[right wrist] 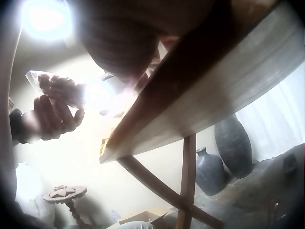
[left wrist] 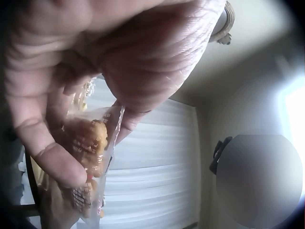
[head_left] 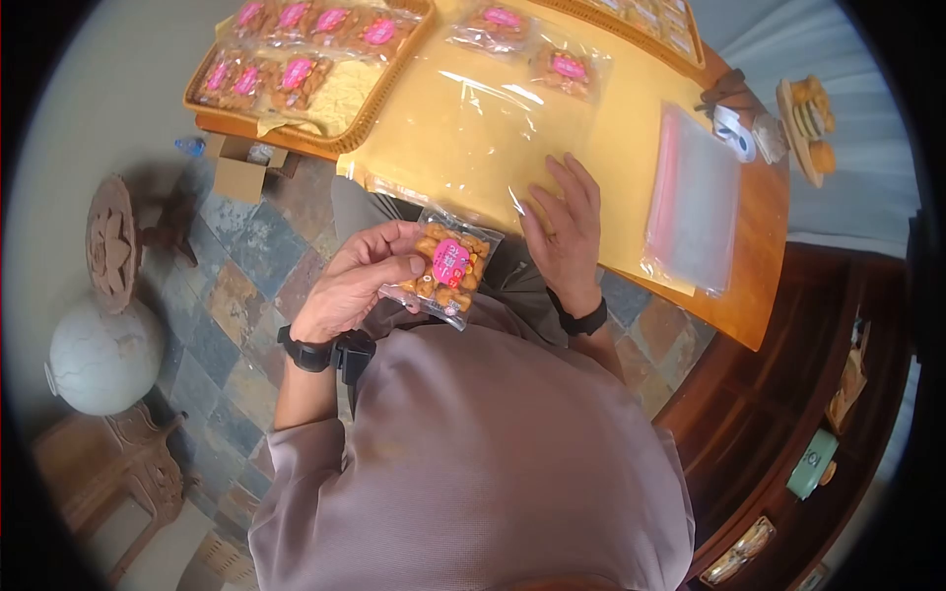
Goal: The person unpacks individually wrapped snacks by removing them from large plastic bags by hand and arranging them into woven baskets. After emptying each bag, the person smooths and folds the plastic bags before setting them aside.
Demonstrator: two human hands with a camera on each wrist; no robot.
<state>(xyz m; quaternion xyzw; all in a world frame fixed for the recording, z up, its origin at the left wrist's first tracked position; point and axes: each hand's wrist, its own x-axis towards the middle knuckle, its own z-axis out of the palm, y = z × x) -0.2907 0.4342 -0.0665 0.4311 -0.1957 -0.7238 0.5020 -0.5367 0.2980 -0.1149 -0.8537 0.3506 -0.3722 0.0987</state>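
Note:
My left hand [head_left: 360, 271] pinches a clear snack packet [head_left: 453, 264] between thumb and fingers, close in front of the body. Golden-brown pieces fill the packet, and a pink label faces up. In the left wrist view, printed text shows on the back of the packet [left wrist: 90, 148]. My right hand [head_left: 569, 236] is over the table's near edge with its fingers spread and fairly straight, holding nothing. Beyond it, two similar packets, one farther left [head_left: 493, 28] and one nearer [head_left: 569, 74], lie on the yellow table cover [head_left: 621, 128].
A wicker tray [head_left: 370, 113] with several labelled packets stands at the table's left. Another tray [head_left: 695, 61] is at the far edge. Flat clear plastic bags [head_left: 695, 207] lie stacked at right, beside a white tape roll [head_left: 734, 133]. A cardboard box [head_left: 239, 175] sits on the floor.

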